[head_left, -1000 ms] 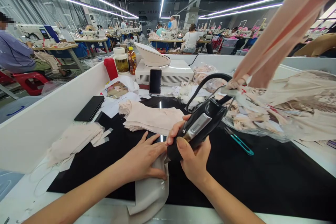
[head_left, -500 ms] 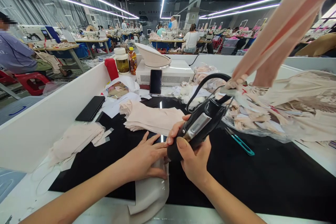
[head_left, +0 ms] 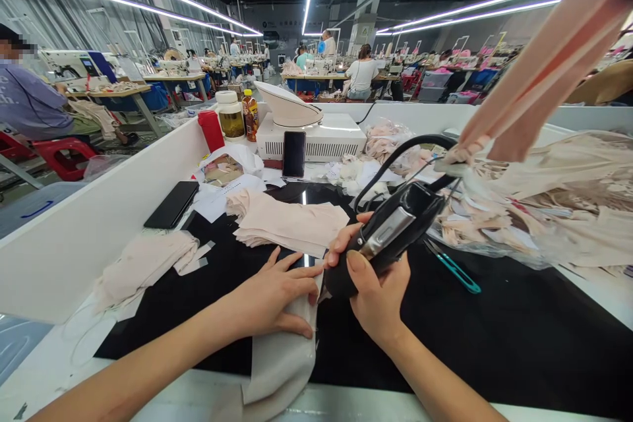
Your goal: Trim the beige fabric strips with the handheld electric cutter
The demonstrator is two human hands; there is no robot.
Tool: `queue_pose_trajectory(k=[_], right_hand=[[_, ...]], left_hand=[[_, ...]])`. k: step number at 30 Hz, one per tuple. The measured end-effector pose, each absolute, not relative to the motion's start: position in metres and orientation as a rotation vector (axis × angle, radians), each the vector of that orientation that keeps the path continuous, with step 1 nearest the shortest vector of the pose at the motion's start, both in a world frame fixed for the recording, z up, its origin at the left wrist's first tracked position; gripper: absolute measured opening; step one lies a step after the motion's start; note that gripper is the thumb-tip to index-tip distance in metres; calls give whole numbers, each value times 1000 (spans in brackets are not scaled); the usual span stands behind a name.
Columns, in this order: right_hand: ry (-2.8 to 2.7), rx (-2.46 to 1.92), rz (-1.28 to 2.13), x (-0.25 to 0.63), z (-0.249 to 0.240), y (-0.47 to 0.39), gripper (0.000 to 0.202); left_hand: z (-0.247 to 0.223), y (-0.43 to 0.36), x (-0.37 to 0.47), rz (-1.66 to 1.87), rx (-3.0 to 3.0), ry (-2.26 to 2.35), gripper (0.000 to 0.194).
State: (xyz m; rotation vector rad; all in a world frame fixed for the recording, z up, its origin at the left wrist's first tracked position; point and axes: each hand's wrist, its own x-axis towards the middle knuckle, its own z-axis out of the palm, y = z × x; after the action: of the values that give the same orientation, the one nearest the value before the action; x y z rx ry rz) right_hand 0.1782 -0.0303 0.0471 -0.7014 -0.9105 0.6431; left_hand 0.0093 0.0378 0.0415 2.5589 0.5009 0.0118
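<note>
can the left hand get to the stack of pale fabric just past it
Probably yes: the left hand lies flat just nearer than the stack, with only bare black mat seen between.

The surface (head_left: 198, 390) is white, and the mat (head_left: 494, 343) over its middle plain black. Near its front edge the cloth strip (head_left: 281, 362) is greyish beige; the cloth stack (head_left: 291, 221) farther back is plain pale pink. The handheld tool (head_left: 395, 231) is black with a silver plate, and the snips (head_left: 457, 271) to its right teal. Toward the far edge, a white box (head_left: 336, 138) has dark slots.
</note>
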Motion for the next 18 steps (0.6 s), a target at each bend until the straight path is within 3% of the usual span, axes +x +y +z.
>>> queue_pose_trajectory(k=[8, 18], right_hand=[[-911, -737, 642, 176, 50, -33, 36], [-915, -702, 703, 179, 46, -48, 42]], left_hand=[[42, 39, 10, -19, 2584, 507, 32], [30, 42, 7, 9, 2542, 512, 35]])
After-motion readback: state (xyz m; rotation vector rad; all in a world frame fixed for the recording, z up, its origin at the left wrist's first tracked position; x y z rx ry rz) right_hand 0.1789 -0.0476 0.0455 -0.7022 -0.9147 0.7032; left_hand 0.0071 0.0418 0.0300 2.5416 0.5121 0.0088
